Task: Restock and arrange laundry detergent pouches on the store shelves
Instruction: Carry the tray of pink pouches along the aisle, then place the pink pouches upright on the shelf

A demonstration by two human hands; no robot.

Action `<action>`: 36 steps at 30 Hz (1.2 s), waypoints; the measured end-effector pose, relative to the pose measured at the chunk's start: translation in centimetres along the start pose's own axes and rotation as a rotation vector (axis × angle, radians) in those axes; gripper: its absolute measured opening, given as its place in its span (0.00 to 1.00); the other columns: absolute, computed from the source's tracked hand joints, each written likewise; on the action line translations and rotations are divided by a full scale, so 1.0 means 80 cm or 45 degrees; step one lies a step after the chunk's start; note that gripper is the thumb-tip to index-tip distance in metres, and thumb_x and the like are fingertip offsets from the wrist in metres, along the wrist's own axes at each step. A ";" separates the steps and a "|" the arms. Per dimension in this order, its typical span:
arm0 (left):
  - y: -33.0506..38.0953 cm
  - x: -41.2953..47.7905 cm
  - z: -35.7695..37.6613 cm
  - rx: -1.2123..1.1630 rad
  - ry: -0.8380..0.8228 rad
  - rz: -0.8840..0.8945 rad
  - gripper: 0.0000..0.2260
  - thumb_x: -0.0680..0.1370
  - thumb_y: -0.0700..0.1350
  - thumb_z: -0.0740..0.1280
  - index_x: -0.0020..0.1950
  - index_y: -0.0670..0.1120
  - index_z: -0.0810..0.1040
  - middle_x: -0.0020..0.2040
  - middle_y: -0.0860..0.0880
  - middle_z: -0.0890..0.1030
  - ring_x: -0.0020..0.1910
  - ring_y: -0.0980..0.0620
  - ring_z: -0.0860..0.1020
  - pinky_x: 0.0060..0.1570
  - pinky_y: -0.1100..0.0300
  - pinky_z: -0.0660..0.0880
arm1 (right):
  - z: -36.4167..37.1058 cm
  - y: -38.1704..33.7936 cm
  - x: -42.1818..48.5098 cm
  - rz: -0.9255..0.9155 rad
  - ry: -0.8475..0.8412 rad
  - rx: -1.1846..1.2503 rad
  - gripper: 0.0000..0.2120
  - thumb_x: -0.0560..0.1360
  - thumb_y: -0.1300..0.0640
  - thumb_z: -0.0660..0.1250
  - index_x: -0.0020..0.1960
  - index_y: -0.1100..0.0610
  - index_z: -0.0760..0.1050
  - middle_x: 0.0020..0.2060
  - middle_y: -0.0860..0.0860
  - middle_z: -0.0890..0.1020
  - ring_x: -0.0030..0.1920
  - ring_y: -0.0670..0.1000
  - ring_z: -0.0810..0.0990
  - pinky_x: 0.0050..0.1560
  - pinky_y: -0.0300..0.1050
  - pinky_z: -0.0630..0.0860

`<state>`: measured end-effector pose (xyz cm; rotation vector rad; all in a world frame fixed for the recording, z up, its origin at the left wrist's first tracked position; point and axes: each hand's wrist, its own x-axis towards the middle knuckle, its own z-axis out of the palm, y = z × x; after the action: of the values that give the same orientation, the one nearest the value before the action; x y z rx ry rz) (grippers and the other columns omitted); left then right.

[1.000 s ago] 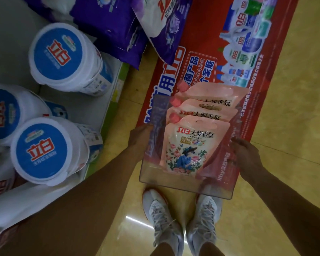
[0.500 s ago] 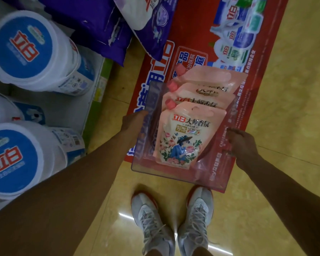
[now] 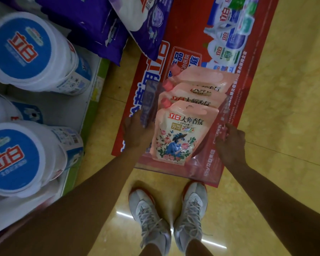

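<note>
Head view, left to right: white tubs (image 3: 31,52) lie on the shelf (image 3: 63,108), well left of the tray (image 3: 174,170), and purple bags (image 3: 100,21) sit up and to the left of it. The left hand (image 3: 135,133) grips the tray's left wall with its fingers curled onto it. Inside the tray four pink pouches (image 3: 183,133) stand one behind another, leaning back, their caps at the upper left corners. The right hand (image 3: 231,145) grips the tray's right wall, so the two hands are clamped on opposite sides with the pouches between them. The tray seems to be held off the floor, over the red banner (image 3: 192,34) and just ahead of the shoes (image 3: 151,215).

The pouches look soft and full of liquid. They are probably heavy for their size, floppy, and slick in their glossy film. A pouch is best taken by the flat top seam near the hang hole, or by the stiff cap, with support under the sagging base. The tray is rigid but smooth, so it should stay level or the row may slump.
</note>
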<state>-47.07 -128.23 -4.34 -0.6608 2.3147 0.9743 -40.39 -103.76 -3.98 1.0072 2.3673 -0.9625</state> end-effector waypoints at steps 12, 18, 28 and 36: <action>0.020 -0.039 -0.013 -0.199 -0.325 -0.049 0.21 0.82 0.43 0.67 0.74 0.46 0.69 0.69 0.44 0.77 0.67 0.43 0.77 0.63 0.48 0.76 | -0.018 -0.026 -0.041 0.030 -0.368 0.079 0.10 0.79 0.66 0.62 0.56 0.52 0.70 0.42 0.42 0.77 0.38 0.39 0.77 0.33 0.27 0.69; -0.008 -0.015 0.019 -0.329 -0.385 -0.108 0.26 0.76 0.50 0.73 0.72 0.50 0.72 0.66 0.47 0.81 0.62 0.44 0.81 0.61 0.40 0.79 | 0.028 0.009 -0.017 0.042 -0.529 0.177 0.27 0.72 0.51 0.69 0.70 0.57 0.72 0.54 0.52 0.84 0.50 0.49 0.84 0.50 0.44 0.81; -0.094 0.017 0.087 -0.419 -0.530 -0.090 0.30 0.75 0.51 0.76 0.74 0.46 0.72 0.66 0.48 0.80 0.65 0.50 0.79 0.52 0.66 0.80 | 0.109 0.039 0.006 0.178 -0.320 0.327 0.31 0.69 0.48 0.79 0.62 0.61 0.69 0.58 0.58 0.76 0.58 0.58 0.78 0.57 0.51 0.76; -0.107 0.047 0.088 -0.439 -0.745 -0.056 0.31 0.73 0.45 0.78 0.73 0.51 0.71 0.66 0.52 0.81 0.64 0.56 0.79 0.57 0.66 0.79 | 0.130 0.066 0.019 0.225 -0.423 0.656 0.16 0.69 0.62 0.79 0.55 0.59 0.80 0.50 0.54 0.86 0.44 0.44 0.86 0.40 0.37 0.81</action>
<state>-42.57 -129.07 -15.06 -0.4699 1.6341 1.3512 -36.62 -107.90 -14.31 1.1049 1.7642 -1.5736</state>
